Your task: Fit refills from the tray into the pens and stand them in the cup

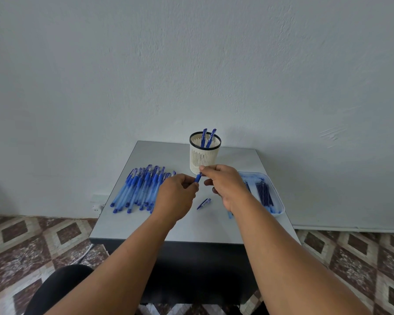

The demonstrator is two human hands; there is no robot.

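The grey desk (pixel 146 228) carries a heap of blue pens (pixel 138 189) on the left, partly covered by the left hand (pixel 176 196), and a pale tray (pixel 275 196) of dark refills (pixel 263 193) on the right, its near-left part hidden behind the right forearm. Behind the hands stands the slotted cup (pixel 204 155) with two pens inside, its base hidden by the fingers. Both grips are narrow pinches on one blue pen (pixel 198 178), most of it hidden; a loose blue cap (pixel 204 203) lies below.
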